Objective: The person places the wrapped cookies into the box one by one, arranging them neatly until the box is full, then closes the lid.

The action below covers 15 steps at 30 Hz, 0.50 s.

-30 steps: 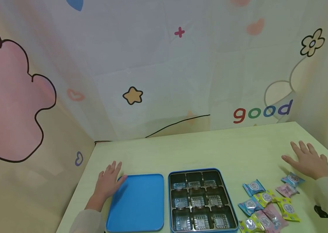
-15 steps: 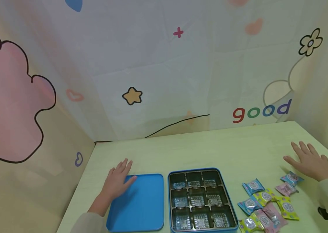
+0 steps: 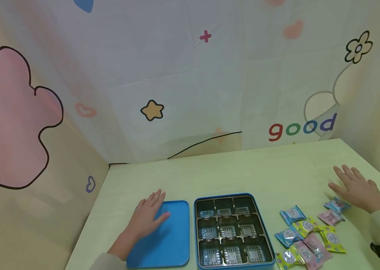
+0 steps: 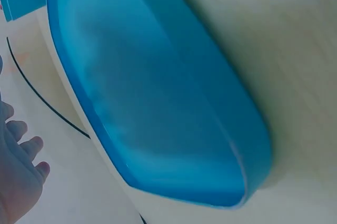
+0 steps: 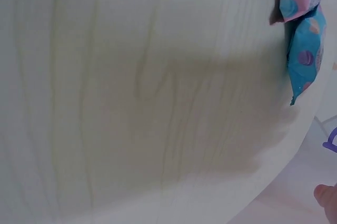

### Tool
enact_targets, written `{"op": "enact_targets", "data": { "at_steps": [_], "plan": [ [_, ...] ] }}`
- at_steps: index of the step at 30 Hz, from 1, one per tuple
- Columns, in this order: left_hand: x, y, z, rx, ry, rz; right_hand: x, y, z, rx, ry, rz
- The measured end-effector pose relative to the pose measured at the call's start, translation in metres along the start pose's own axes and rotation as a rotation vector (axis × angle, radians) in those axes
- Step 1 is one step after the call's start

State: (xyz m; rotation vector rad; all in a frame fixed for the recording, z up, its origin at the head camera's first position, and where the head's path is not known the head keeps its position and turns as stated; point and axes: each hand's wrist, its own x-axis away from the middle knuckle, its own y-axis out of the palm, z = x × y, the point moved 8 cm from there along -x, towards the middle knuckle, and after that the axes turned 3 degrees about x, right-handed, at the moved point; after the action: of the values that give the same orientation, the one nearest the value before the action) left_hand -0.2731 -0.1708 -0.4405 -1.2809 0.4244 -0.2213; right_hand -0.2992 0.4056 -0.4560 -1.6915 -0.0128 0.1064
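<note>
My left hand (image 3: 147,217) hovers over the left part of a blue rectangular lid (image 3: 169,243), fingers extended and holding nothing. In the left wrist view the lid (image 4: 158,87) shows a raised rim, and the hand (image 4: 21,166) appears at the left edge. Right of the lid stands a blue box (image 3: 234,232) with a dark plastic tray divided into several square compartments, all bare. My right hand (image 3: 358,189) is spread above the table at the far right, just beyond a blue candy packet (image 3: 337,205). That packet (image 5: 305,50) also shows in the right wrist view.
Several small wrapped candies lie right of the box, among them a blue one (image 3: 292,215), a yellow one (image 3: 332,239) and a pink one (image 3: 317,247). A printed cloth (image 3: 190,93) closes off the back of the pale table (image 3: 230,168).
My left hand has moved right, from the lid's left edge to over the lid. My right hand has stayed nearly in place. Lid, box and candies lie as before.
</note>
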Motion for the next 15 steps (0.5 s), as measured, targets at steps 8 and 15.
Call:
{"op": "enact_targets", "data": {
  "at_steps": [8,15],
  "plan": [
    [0.002,0.007,0.013,0.022,0.015,-0.05,0.003,0.005,0.0,0.008,-0.02,-0.032],
    [0.004,0.016,0.021,0.014,0.024,-0.069,0.008,0.009,-0.001,0.021,-0.05,-0.04]
  ]
}}
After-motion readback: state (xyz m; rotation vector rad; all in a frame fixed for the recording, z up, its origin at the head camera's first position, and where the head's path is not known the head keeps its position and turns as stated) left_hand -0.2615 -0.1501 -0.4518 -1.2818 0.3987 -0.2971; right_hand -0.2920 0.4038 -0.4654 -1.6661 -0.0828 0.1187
